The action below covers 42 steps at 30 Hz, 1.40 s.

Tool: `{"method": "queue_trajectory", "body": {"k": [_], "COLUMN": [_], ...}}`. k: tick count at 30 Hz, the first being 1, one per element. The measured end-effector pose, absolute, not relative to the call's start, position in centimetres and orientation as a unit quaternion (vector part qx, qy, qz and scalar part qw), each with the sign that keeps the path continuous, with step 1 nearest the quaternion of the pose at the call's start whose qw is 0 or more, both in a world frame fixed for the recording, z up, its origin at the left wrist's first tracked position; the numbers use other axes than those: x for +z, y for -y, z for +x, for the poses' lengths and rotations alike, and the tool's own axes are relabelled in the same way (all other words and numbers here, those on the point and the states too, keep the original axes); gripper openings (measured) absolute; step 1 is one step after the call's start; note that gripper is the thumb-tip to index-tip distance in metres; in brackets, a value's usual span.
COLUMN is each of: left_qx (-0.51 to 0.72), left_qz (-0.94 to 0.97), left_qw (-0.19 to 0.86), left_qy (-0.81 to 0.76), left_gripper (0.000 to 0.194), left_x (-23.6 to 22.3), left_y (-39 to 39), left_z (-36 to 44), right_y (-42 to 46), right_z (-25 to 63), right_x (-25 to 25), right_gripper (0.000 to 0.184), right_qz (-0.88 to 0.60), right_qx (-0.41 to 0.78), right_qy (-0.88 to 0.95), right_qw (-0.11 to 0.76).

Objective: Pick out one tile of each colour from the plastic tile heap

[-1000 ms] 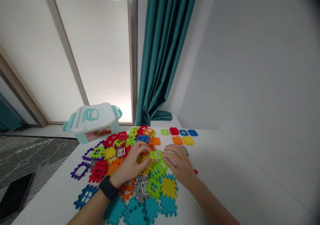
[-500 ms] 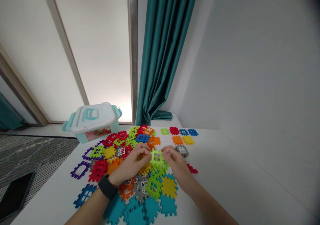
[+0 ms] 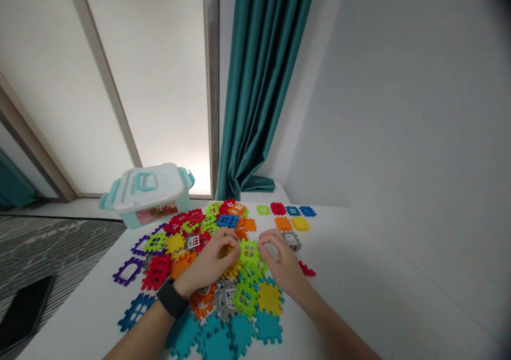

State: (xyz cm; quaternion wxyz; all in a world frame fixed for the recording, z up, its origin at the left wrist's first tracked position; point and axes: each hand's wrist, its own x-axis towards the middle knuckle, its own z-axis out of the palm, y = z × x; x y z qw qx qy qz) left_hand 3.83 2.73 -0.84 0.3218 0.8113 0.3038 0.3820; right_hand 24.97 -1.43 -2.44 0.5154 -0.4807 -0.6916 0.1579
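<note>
At the far left, a dark flat device [image 3: 27, 309] is lying below the table's level, over a striped surface. On the white table [image 3: 72, 317], a lidded box [image 3: 151, 197] is standing at the back left. Nearer, a dark blue window piece [image 3: 137, 312] and a purple frame [image 3: 128, 271] are lying flat, and red pieces [image 3: 157, 272] are resting beside the heap.

The left hand [image 3: 215, 258], with a black watch [image 3: 172, 299] on its wrist, is pinching the left edge of a green window piece [image 3: 249, 252] between thumb and fingers. This piece is sitting at the middle, between both hands, over other green pieces. It is looking light and stiff, probably smooth plastic, not very fragile; its thin window bars are perhaps the weakest part, so the toothed side edges are seeming the better place for holding.

The right hand [image 3: 284, 267] is curving its thumb and fingers at the opposite edge; whether it is gripping or only touching, I cannot tell. Behind it, a gray piece [image 3: 292, 240] is lying, and at the right a red piece [image 3: 306, 268] is showing beside the wrist.
</note>
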Motion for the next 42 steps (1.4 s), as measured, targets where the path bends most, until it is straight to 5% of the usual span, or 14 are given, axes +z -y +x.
{"method": "queue_trajectory", "body": {"k": [15, 22, 42], "left_qx": [0.373, 0.381, 0.321], "left_qz": [0.84, 0.876, 0.906], "left_qw": [0.27, 0.06, 0.046], "left_qy": [-0.287, -0.291, -0.271], "left_gripper": [0.02, 0.043, 0.057], "left_x": [-0.8, -1.9, -0.6], "left_y": [-2.9, -4.1, -2.9], "left_z": [3.0, 1.9, 2.6], "right_y": [2.2, 1.9, 2.0], "right_z": [25.9, 26.1, 26.4], "right_x": [-2.5, -2.8, -2.7], "right_gripper": [0.021, 0.067, 0.058], "right_qz": [-0.396, -0.469, -0.461], "right_qx": [-0.052, 0.001, -0.014], "right_qy": [0.806, 0.791, 0.803], "right_qw": [0.437, 0.392, 0.378]}}
